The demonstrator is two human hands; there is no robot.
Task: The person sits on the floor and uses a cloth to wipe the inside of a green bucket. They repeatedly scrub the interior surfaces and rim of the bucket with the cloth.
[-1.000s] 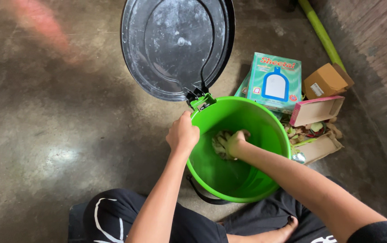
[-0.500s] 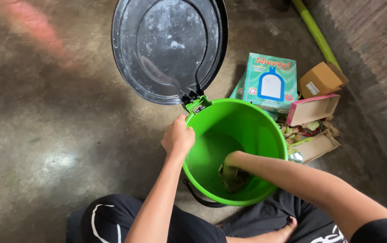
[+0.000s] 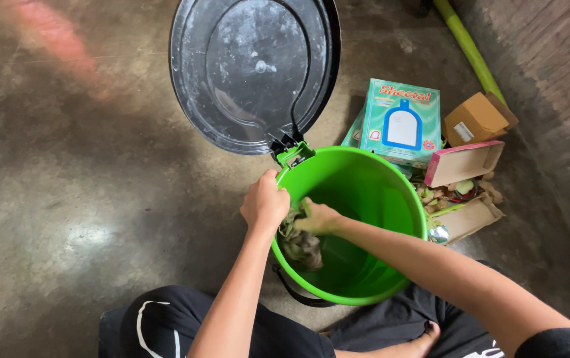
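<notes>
Gripping bucket (image 3: 364, 199) rim, left hand (image 3: 265, 202) fingers curled; right hand (image 3: 316, 217) fingers pinching rag (image 3: 300, 244) inside.

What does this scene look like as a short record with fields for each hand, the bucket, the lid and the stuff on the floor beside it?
left hand: grips the rim of the green bucket
right hand: inside the bucket, pressing a greyish rag against the inner wall
lid: dark, round, hinged open behind the bucket
floor beside bucket: teal box, brown carton, pink tray
</notes>
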